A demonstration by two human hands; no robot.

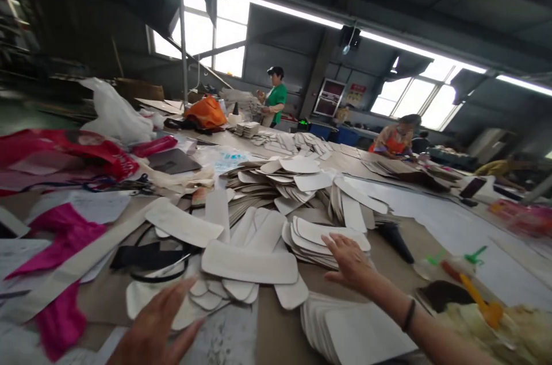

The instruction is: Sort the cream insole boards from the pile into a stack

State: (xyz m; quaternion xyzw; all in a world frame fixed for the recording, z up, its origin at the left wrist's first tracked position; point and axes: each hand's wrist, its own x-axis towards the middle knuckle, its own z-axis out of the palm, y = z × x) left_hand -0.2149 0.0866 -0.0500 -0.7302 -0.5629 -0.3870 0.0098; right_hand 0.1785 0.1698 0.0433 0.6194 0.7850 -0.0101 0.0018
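Note:
My right hand [351,261] reaches forward with its fingers spread, at the front edge of a stack of white rounded panels [330,233]; whether it presses on the top panel I cannot tell. Lower in the view, my left hand [157,322] is open, fingers apart and nothing in them, near a loose heap of small white pieces [211,290]. Between the hands, a single curved white panel [249,261] lies across other panels. Another stack of larger white panels [357,325] sits below my right forearm.
Taller piles of panels [297,181] stand beyond. At left are magenta cloth [62,238], a black strap [146,258] and red plastic bags [64,152]. At right lie a dark cone [394,241], green-tipped bottles [463,264] and an orange-handled tool [480,302]. Co-workers [276,100] work farther back.

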